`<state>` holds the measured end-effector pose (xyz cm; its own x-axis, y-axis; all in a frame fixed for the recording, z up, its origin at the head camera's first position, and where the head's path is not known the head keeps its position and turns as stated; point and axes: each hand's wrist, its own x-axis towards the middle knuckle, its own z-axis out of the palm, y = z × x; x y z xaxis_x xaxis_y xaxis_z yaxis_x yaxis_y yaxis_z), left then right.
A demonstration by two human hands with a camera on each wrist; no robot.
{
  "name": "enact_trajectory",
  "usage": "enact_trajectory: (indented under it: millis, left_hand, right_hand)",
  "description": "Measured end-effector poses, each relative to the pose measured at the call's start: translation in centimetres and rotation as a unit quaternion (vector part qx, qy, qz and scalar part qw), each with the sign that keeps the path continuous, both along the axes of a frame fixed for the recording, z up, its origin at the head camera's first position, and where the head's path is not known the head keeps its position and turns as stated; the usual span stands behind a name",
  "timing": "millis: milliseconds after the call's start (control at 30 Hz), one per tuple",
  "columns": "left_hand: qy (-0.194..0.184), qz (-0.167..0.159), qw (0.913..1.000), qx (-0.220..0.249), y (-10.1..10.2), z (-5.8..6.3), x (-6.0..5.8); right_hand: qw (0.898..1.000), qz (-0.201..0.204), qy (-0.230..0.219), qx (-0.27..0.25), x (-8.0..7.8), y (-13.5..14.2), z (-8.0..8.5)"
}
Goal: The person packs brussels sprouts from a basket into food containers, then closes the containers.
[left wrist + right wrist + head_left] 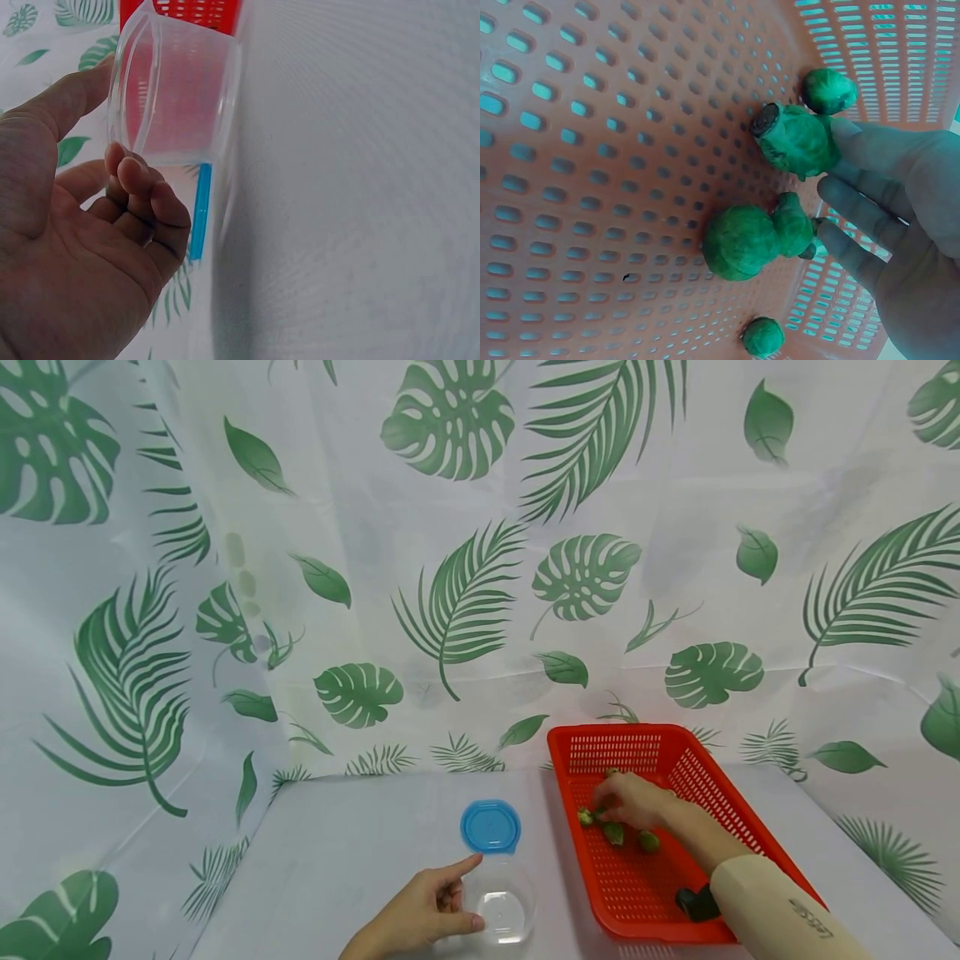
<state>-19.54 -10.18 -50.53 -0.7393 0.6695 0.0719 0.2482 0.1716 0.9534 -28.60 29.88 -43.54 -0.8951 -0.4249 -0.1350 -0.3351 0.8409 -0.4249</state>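
A clear plastic bowl (512,906) stands on the table, and my left hand (431,906) holds it at its left side. In the left wrist view, the thumb and curled fingers (135,176) meet the rim of the bowl (187,90). My right hand (633,799) reaches into a red perforated basket (660,931). There it pinches a Brussels sprout (795,142) by its leafy end, the cut stem facing away from the palm; the index finger is partly hidden. Several other sprouts (740,241) lie on the basket floor around the fingers.
A blue lid (491,827) lies flat just beyond the bowl. The basket stands to the right of both, its raised walls around the right hand. A black device (697,903) shows at the right wrist. Leaf-printed white sheeting (480,635) hangs behind the table.
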Motion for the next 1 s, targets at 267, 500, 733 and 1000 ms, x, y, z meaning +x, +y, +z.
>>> enact_trajectory:
  millis: [267, 500, 733, 1000]
  left_hand:
    - [-0.003, 0.002, 1.0000, -0.001, 0.00, 0.11, 0.09]
    - [0.000, 0.005, 1.0000, -0.005, -0.01, 0.09, 0.08]
    - [-0.006, 0.008, 0.9999, -0.008, 0.03, 0.20, 0.11]
    - [0.004, 0.002, 1.0000, -0.007, -0.01, 0.31, 0.08]
  right_hand:
    - [1.000, 0.004, -0.004, 0.000, -0.17, 0.14, -0.29]
    - [1.000, -0.006, -0.010, 0.005, -0.24, 0.15, -0.67]
    - [1.000, 0.019, 0.010, 0.008, -0.36, 0.30, -0.91]
    - [1.000, 0.016, 0.001, 0.005, -0.34, 0.31, -0.78]
